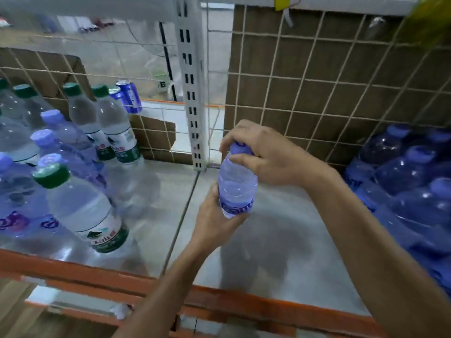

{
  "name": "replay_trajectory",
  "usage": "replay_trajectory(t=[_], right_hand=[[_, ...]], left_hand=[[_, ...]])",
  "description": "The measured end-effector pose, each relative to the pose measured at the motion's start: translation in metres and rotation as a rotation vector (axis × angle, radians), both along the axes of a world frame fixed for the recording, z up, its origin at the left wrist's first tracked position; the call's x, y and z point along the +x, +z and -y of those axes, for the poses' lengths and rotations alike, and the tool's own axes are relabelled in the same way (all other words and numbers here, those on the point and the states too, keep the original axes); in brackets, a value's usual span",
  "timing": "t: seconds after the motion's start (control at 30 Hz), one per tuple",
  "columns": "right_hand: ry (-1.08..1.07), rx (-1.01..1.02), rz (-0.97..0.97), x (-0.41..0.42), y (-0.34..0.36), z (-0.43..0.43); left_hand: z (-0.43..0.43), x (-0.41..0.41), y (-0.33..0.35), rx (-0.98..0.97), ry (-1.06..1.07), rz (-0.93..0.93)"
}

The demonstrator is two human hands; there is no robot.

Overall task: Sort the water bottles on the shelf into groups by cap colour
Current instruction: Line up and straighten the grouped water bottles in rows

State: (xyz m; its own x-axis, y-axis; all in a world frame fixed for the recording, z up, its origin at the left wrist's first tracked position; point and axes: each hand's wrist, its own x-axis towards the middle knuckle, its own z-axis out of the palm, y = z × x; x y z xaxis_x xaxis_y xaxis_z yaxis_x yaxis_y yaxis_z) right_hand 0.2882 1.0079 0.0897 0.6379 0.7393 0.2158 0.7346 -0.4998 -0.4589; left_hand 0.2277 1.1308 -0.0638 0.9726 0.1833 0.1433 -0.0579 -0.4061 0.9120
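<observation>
both hands hold one clear plastic purple-capped water bottle point(237, 189) above the grey shelf point(280, 215): right hand point(258, 154) grips its cap, left hand point(217, 215) wraps its base.

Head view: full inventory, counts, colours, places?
held bottle: one, purple cap, mid-shelf, in both hands
green-cap bottles: at least five, shelf left
purple-cap bottles: at least four, left, among the green
purple-cap group: several, blue-tinted, shelf right
cans: two, blue, back left by the mesh
shelf: one, grey deck, orange front rail
mesh: one, pale wire, back wall
left hand: one, grips held bottle's lower body
right hand: one, grips its cap
</observation>
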Motion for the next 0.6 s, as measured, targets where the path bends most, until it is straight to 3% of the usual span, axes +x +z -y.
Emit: replay_trajectory(t=[0.27, 0.6], right_hand=[[-0.184, -0.151, 0.016, -0.045, 0.005, 0.128], [-0.325, -0.290, -0.027, -0.088, 0.010, 0.226]], left_hand=[[0.098, -0.013, 0.001, -0.003, -0.473, -0.077], [0.190, -0.029, -0.011, 0.147, -0.583, 0.047]])
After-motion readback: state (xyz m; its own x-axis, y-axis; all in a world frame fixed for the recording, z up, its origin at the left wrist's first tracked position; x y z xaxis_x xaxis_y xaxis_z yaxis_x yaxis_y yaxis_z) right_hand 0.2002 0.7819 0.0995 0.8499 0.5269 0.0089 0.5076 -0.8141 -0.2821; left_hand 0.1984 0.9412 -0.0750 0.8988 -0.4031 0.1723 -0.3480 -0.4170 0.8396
